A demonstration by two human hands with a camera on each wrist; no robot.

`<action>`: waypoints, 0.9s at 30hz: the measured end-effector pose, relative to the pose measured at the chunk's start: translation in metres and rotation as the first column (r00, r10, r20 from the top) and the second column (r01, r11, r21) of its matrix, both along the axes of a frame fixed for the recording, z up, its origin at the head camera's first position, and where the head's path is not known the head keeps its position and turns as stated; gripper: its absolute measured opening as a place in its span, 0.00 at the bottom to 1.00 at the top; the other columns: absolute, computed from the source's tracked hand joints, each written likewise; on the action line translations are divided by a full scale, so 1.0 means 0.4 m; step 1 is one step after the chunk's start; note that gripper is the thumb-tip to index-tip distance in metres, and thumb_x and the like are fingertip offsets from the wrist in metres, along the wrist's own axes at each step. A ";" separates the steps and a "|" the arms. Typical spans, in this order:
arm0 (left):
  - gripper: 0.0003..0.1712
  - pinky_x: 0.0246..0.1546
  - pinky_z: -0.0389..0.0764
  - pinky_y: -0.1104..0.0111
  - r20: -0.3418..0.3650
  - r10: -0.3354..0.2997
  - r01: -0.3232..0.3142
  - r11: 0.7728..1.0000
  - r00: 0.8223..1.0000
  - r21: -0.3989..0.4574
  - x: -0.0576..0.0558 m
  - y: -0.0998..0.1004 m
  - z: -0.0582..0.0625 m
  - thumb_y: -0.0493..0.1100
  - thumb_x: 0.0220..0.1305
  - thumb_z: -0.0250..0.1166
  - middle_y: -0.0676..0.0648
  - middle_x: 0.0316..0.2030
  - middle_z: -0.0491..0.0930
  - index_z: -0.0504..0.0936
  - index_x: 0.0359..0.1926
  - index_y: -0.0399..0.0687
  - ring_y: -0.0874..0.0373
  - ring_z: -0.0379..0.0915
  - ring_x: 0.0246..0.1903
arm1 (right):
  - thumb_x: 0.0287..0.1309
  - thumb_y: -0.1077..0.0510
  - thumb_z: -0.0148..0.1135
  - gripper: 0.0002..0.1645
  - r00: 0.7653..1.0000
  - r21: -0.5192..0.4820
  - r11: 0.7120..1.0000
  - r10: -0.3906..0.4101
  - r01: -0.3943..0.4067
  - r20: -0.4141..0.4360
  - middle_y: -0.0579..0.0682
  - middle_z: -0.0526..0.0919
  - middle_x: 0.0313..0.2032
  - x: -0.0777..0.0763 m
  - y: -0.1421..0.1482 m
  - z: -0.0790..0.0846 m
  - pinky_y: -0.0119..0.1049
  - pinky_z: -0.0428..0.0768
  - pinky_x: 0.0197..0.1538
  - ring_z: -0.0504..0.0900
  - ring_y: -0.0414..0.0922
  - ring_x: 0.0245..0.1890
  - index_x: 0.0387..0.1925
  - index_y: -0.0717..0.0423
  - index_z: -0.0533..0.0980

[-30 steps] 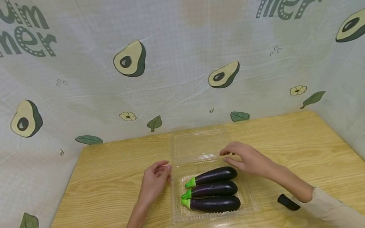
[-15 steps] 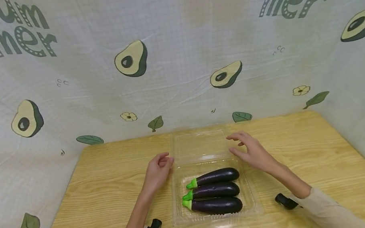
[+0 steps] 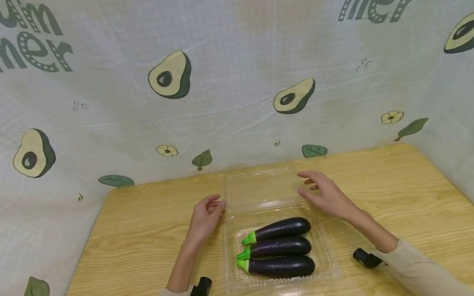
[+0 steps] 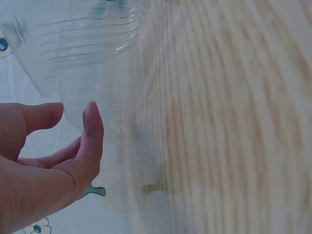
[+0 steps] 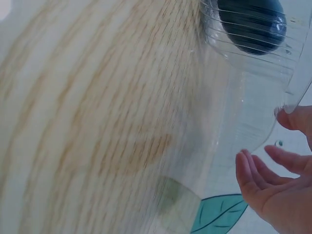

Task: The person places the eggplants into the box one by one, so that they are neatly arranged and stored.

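Three dark purple eggplants with green stems lie side by side in the base of a clear plastic clamshell box (image 3: 328, 259): a far one (image 3: 282, 228), a middle one (image 3: 280, 247) and a near one (image 3: 282, 267). The box's lid (image 3: 260, 186) is folded back, away from me. Left of the lid, near the hinge, is my left hand (image 3: 205, 218), thumb and fingers loosely bent at its edge. My right hand (image 3: 328, 197) mirrors it on the right side, thumb and fingers apart. In the right wrist view, the right thumb (image 5: 295, 118) reaches the lid's corner; contact is hard to tell.
The box stands on a wood-grain table (image 3: 140, 249). Behind the table and along both sides hangs a pale cloth (image 3: 222, 66) printed with avocados, leaves and lettering. A black wrist camera (image 3: 201, 288) sits on the left forearm, another (image 3: 366, 257) on the right.
Both hands have moved away from me along the box sides to beside the lid. My right hand also shifted right, off the box. The eggplants and lid look the same.
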State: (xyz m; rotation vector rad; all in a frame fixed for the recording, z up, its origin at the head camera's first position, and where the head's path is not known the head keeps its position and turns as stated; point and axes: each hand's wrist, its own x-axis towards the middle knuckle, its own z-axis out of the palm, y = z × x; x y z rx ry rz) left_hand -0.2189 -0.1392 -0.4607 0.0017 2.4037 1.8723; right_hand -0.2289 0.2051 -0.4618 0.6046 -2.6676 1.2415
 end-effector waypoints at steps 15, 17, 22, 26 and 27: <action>0.22 0.46 0.86 0.64 -0.046 0.001 0.001 0.999 0.999 0.038 -0.006 0.004 0.013 0.30 0.73 0.62 0.33 0.47 0.79 0.73 0.63 0.22 0.48 0.81 0.46 | 0.72 0.62 0.63 0.33 0.995 0.001 1.000 -0.022 0.022 0.093 0.75 0.75 0.61 0.005 0.006 0.018 0.58 0.82 0.54 0.83 0.66 0.52 0.70 0.76 0.64; 0.22 0.47 0.86 0.60 -0.053 -0.002 0.005 0.999 0.999 0.045 -0.004 0.003 0.016 0.30 0.73 0.62 0.33 0.47 0.79 0.73 0.63 0.22 0.45 0.81 0.47 | 0.71 0.64 0.63 0.33 0.997 -0.015 1.000 -0.020 0.021 0.075 0.75 0.75 0.61 0.005 0.008 0.022 0.58 0.82 0.55 0.82 0.66 0.52 0.70 0.76 0.64; 0.23 0.47 0.86 0.57 -0.072 -0.008 0.012 0.999 0.997 0.048 -0.002 -0.002 0.022 0.30 0.72 0.63 0.34 0.46 0.80 0.73 0.64 0.25 0.43 0.81 0.47 | 0.66 0.69 0.66 0.34 0.999 -0.059 0.998 -0.034 0.036 0.025 0.73 0.77 0.59 0.002 0.009 0.035 0.59 0.81 0.54 0.82 0.66 0.52 0.69 0.77 0.65; 0.22 0.44 0.87 0.57 -0.093 -0.011 0.016 0.999 0.996 0.052 0.000 -0.004 0.030 0.29 0.71 0.64 0.33 0.46 0.80 0.74 0.64 0.28 0.44 0.81 0.45 | 0.61 0.72 0.70 0.35 0.998 -0.076 0.996 -0.054 0.053 -0.020 0.71 0.79 0.56 -0.001 0.008 0.046 0.57 0.83 0.51 0.81 0.65 0.51 0.67 0.77 0.67; 0.22 0.44 0.87 0.56 -0.098 -0.010 0.015 0.999 0.995 0.052 0.001 -0.004 0.033 0.29 0.71 0.64 0.33 0.46 0.80 0.74 0.63 0.28 0.44 0.81 0.45 | 0.59 0.73 0.70 0.35 0.998 -0.079 0.995 -0.059 0.057 -0.030 0.70 0.79 0.56 -0.002 0.009 0.048 0.56 0.83 0.50 0.81 0.65 0.51 0.66 0.77 0.68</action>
